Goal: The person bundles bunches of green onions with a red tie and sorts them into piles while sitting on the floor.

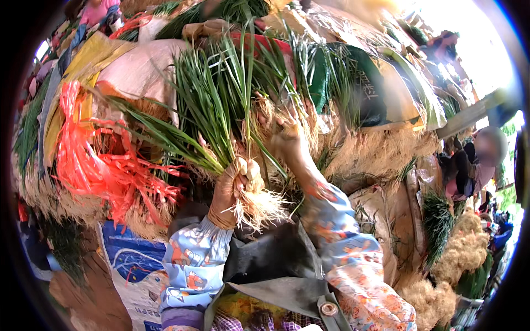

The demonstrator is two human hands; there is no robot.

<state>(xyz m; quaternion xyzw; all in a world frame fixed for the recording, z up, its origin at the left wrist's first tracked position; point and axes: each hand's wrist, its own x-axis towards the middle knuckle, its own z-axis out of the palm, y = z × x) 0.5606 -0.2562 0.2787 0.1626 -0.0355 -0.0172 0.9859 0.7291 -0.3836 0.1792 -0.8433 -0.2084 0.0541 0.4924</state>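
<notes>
My left hand [223, 190] is closed around a bunch of spring onions [212, 118] with long green leaves. Their pale bulbs [249, 168] bulge out beside my thumb, and stringy roots [255, 209] hang below. Further forward, my right hand [290, 135] reaches to the heap of loose spring onions [270, 71], next to pinkish bulbs and tan roots. Its fingers are blurred among the stems, so whether they grip anything is unclear. Patterned sleeves cover both my forearms.
Red plastic strips [105, 160] hang over the heap at left. Brown roots [364, 154] line its front edge at right. A dark apron [270, 248] covers my lap. A blue and white sack [132, 270] lies lower left. Other people [486, 157] are at right and upper left.
</notes>
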